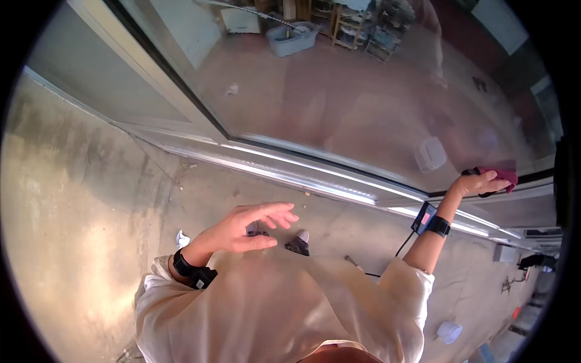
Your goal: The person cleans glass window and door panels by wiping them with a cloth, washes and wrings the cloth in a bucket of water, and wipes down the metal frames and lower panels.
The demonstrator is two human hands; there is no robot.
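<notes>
My right hand (pixel 482 182) grips a dark red cloth (pixel 507 176) and presses it against the lower right part of a large glass pane (pixel 339 109), close to the dark frame edge. Part of the cloth is covered by my fingers. My left hand (pixel 257 226) hovers in front of my body with its fingers apart and nothing in it. It touches neither the glass nor the frame. Black straps with small devices sit on both wrists, and a cable hangs from the right one.
A metal window frame (pixel 302 158) with a shiny lower rail runs across the view. Behind the glass are a grey tub (pixel 292 40), shelves (pixel 351 27) and a clear plastic container (pixel 430 154). A concrete wall (pixel 78 199) rises at left. A white bag-like item (pixel 449 332) lies at lower right.
</notes>
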